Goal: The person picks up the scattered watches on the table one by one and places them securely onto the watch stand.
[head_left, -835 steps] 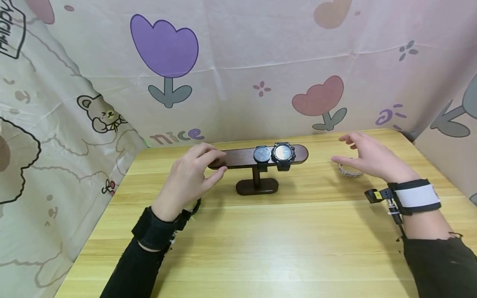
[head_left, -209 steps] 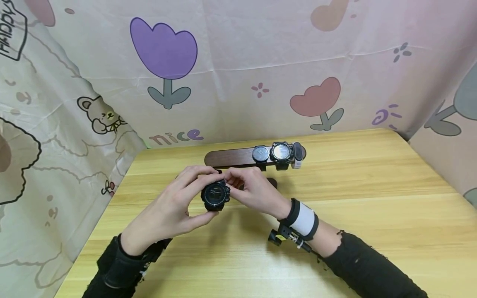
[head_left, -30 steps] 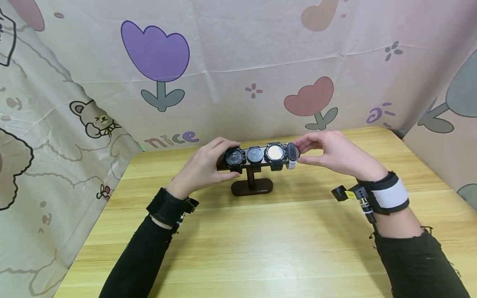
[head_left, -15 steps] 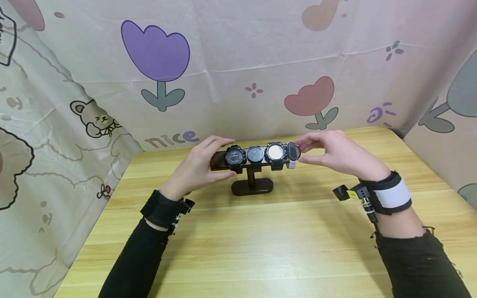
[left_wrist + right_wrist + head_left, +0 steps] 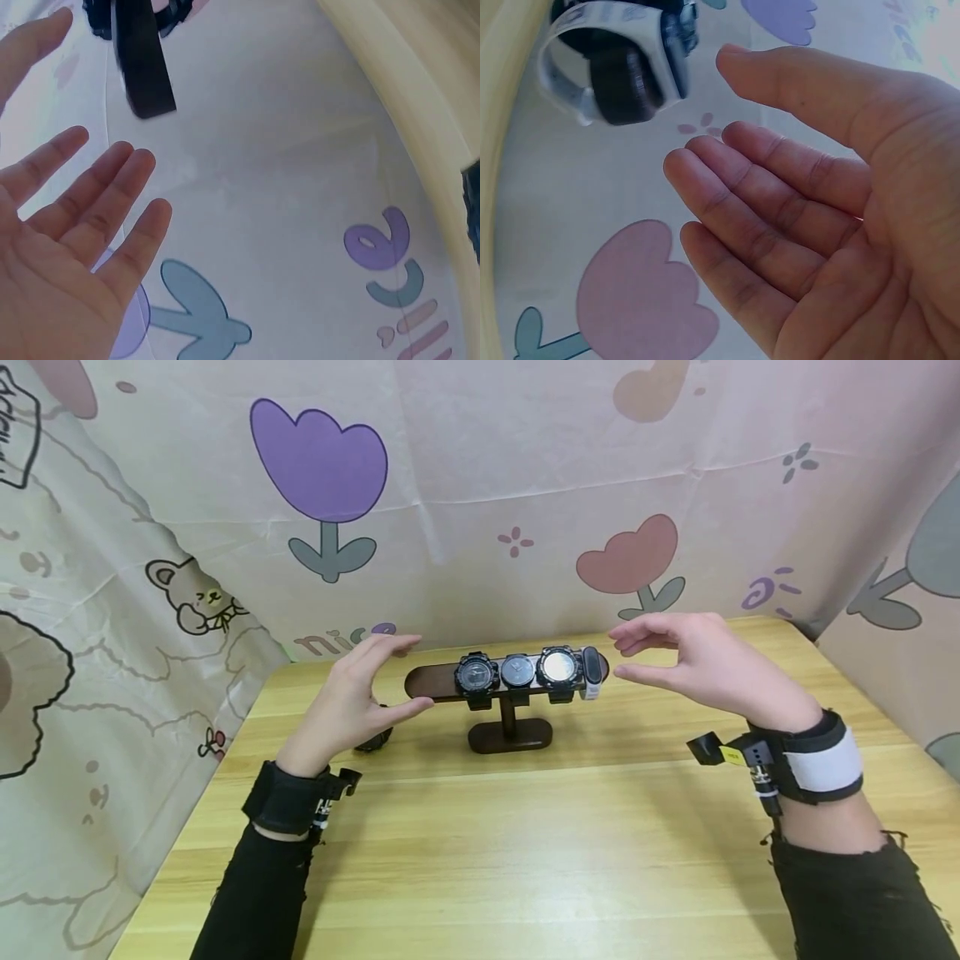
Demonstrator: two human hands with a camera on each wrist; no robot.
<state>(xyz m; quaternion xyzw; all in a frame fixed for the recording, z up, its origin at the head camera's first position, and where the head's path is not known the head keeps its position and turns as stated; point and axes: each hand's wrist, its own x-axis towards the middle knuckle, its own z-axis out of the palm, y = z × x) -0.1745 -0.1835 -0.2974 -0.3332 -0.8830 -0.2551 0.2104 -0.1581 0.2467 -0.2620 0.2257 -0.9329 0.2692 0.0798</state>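
Head view: a dark wooden watch stand (image 5: 507, 727) is seen on the far middle of the wooden surface (image 5: 525, 852), its crossbar carrying four pieces in a row: a black chunky watch (image 5: 476, 676) at the left, a dark-faced watch (image 5: 517, 671) next, a pale-faced watch (image 5: 559, 667) after it, and a narrow white-strapped band (image 5: 591, 670) at the right end. The left hand (image 5: 352, 706) is held just left of the bar's bare left end, fingers spread and relaxed, nothing gripped; whether the thumb touches the bar cannot be told. A dark object (image 5: 375, 742) lies on the surface beneath that hand, mostly hidden. The right hand (image 5: 697, 664) is held just right of the band, apart from it, fingers loosely extended, nothing held. A printed cloth backdrop (image 5: 480, 502) with tulips encloses the far and side edges. Left wrist view: the left hand (image 5: 67, 247) is shown palm open, fingers straight, with the bar's dark end (image 5: 142, 64) above them, untouched. Right wrist view: the right hand (image 5: 817, 217) is shown open and empty, the white-strapped band (image 5: 615, 64) wrapped round the bar end near the fingertips, clear of them.
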